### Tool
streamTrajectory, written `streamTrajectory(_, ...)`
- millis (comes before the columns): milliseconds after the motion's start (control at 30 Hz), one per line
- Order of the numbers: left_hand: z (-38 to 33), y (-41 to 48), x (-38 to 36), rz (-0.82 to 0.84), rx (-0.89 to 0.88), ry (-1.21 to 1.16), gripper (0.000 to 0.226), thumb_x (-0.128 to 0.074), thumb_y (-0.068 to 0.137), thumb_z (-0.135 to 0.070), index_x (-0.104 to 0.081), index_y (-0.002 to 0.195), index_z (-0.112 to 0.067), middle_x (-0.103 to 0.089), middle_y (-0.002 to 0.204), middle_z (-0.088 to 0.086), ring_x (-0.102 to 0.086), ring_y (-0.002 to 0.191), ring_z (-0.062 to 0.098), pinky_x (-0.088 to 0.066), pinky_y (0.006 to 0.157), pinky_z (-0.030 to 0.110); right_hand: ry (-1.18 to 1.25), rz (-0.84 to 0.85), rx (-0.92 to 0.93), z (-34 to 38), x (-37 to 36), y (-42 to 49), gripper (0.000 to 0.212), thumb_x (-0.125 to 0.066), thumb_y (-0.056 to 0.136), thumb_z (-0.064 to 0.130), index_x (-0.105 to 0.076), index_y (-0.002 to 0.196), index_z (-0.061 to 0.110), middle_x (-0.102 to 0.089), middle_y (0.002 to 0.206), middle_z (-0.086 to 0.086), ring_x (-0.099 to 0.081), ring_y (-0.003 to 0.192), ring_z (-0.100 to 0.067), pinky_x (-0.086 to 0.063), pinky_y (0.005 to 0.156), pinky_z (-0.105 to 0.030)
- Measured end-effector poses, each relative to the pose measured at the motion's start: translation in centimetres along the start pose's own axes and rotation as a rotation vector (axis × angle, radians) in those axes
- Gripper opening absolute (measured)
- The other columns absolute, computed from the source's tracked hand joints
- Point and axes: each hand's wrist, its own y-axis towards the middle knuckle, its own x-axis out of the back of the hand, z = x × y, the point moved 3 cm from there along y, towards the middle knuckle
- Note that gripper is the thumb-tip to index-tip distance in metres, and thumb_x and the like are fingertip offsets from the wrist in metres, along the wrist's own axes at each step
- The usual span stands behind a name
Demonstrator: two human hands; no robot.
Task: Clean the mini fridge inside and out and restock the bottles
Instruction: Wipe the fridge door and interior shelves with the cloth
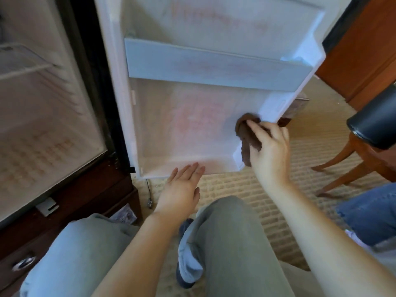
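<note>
Head view: the fridge (42, 125) stands open at left. Its door (192, 125) is swung out, upright, with the inner face toward the camera. One brown cloth (246, 136), bunched with its long axis up-down, lies against the door's lower right inner corner. The right hand (270, 151) grips it with curled fingers. The left hand (182, 189), flat with straight fingers, touches the door's bottom edge. One rail (214, 65) crosses the door; one wire shelf (25, 61) sits inside. One chair (372, 129) stands on the carpet (235, 189) at right, near the door.
</note>
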Motion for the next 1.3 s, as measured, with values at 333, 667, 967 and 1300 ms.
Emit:
streamTrajectory(333,-2.1,-3.2,14.8,-0.607,-0.108,0.038,0.042,-0.049,0.089,-0.003,-0.055,0.130,-0.006,-0.049,0.139,0.010,-0.045,0.130,0.028,-0.043,0.104,0.040,0.468,-0.279,-0.425,7.9,-1.9,5.2,0.043,-0.063,0.087,0.010,-0.055,0.125,-0.007,-0.050,0.114,-0.020,-0.049,0.105,-0.023,-0.034,0.099,-0.011)
streamTrajectory(667,-5.8,4.8,23.5,-0.621,-0.111,0.288,0.041,-0.056,0.082,-0.006,-0.061,0.123,-0.003,-0.064,0.114,0.009,-0.053,0.105,0.032,-0.050,0.087,0.045,0.453,-0.056,-0.436,6.7,-2.3,5.3,0.055,-0.059,0.092,0.013,-0.040,0.144,0.007,-0.042,0.131,-0.012,-0.047,0.114,-0.019,-0.030,0.090,-0.015)
streamTrajectory(967,-5.9,5.3,24.1,-0.722,-0.077,0.110,0.040,-0.044,0.080,-0.006,-0.071,0.110,-0.008,-0.068,0.097,0.004,-0.054,0.092,0.030,-0.048,0.080,0.037,0.426,-0.151,-0.660,4.7,-4.2,10.6,0.054,-0.057,0.083,0.000,-0.047,0.136,0.000,-0.038,0.137,-0.023,-0.037,0.126,-0.040,-0.023,0.105,-0.031)
streamTrajectory(1300,-5.4,5.7,23.6,-0.758,-0.062,0.085,0.046,-0.034,0.080,-0.008,-0.070,0.108,-0.012,-0.063,0.094,0.000,-0.044,0.082,0.021,-0.043,0.076,0.033,0.240,-0.001,0.113,15.9,-7.2,6.2,0.040,-0.036,0.089,0.023,-0.029,0.128,0.022,-0.053,0.120,-0.015,-0.047,0.112,-0.034,-0.030,0.100,-0.037)
